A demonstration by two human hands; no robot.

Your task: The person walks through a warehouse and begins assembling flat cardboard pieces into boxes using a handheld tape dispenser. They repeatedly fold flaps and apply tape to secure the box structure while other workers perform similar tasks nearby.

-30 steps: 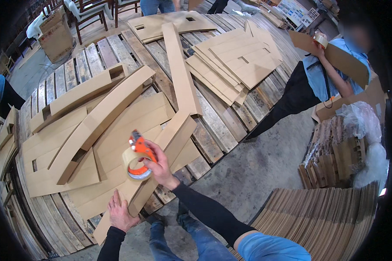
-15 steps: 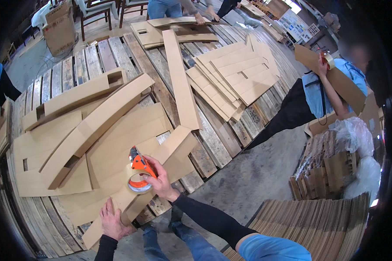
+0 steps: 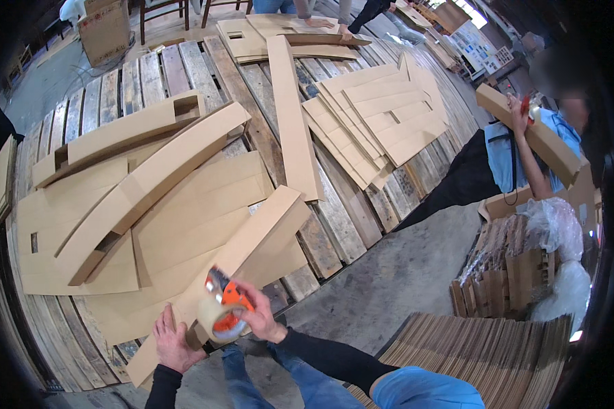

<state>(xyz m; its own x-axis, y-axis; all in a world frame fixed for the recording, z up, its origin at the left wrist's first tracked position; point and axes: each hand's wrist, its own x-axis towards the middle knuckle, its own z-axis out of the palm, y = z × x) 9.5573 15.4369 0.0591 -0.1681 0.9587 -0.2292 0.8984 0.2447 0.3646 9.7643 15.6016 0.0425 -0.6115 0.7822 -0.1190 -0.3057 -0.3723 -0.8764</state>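
Head view: a tape dispenser (image 3: 224,312) is gripped in the right hand (image 3: 262,319) over the near end of a long folded cardboard piece (image 3: 242,255).

That near end is pressed down by the left hand (image 3: 174,339), laid flat with fingers spread (closed on nothing). The piece overhangs the edge of the wooden pallet platform (image 3: 334,218), so it could be tipped or slid if pressure is eased, and the tape might be laid crooked. A co-worker (image 3: 518,153) is seen well apart.

A packing workshop: cardboard sheets (image 3: 184,204) spread over wooden pallets (image 3: 334,218), concrete floor (image 3: 389,286).
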